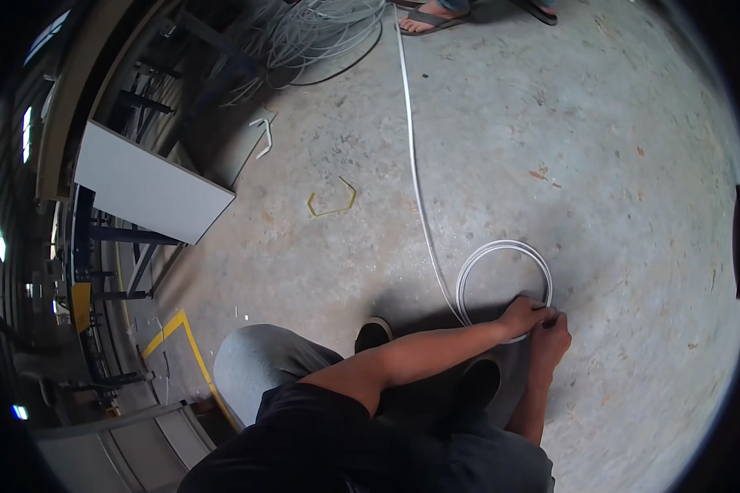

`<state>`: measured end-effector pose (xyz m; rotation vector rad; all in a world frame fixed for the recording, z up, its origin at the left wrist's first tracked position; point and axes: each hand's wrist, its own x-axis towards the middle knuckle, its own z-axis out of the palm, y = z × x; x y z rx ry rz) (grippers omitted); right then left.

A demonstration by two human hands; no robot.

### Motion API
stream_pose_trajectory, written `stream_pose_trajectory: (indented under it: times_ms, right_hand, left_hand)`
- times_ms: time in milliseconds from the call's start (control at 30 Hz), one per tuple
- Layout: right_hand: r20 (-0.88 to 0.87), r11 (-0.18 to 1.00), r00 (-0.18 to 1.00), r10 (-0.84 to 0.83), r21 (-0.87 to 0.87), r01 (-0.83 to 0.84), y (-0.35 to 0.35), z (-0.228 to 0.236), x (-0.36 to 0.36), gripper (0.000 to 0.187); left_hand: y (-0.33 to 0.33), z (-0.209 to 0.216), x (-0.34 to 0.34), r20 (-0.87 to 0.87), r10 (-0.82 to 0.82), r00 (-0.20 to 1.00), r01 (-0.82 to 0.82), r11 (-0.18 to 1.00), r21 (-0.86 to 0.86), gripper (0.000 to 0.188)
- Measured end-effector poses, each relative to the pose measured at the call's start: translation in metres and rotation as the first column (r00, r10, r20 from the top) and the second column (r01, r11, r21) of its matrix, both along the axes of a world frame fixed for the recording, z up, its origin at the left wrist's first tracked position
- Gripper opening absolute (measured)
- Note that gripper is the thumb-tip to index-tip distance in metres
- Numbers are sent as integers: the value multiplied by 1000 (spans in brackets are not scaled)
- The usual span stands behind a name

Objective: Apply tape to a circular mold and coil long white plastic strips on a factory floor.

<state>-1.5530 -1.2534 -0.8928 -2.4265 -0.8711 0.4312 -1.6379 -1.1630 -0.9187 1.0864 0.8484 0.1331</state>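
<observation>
A white cable coil (504, 245) of several loops lies low over the concrete floor in front of my feet. My left hand (521, 317) reaches across to the coil's near right side, its fingers closed round the loops. Right beside it, my right hand (552, 337) is closed in a pinch at the coil's right edge, its fingertips close to the left hand's. What exactly the right fingers pinch is too small to make out. From the coil's left side a single white strand (413, 156) runs away over the floor to the far end.
A person's sandalled foot (432, 16) stands at the far end of the strand. A loose heap of grey cable (325, 37) lies far left. Nearer are a bent yellow strip (333, 212), a bent white piece (263, 138) and a white panel (152, 181) against blue metal frames.
</observation>
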Motion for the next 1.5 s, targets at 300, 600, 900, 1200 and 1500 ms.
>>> stream_pose_trajectory:
  times_ms: [300,600,900,1200,1500]
  right_hand:
    - [11,999,999,44,22,-44,14,13,-17,24]
    - [-71,1000,997,-19,10,20,1,-3,-26,26]
    - [-86,999,996,28,44,-25,1,-19,-12,25]
    - [-76,968,996,39,-244,-56,5,1,12,32]
    - [-150,921,989,-17,-387,-43,23,1,22,39]
  left_hand:
    - [11,-7,-14,36,202,979,-177,918,-354,27]
    - [7,-28,-16,18,63,998,-63,998,-3,31]
    - [13,-18,-11,-99,-16,995,44,956,289,37]
    - [25,-4,-6,-325,-472,820,571,633,522,33]
    - [68,-2,-18,-356,-482,801,599,649,469,32]
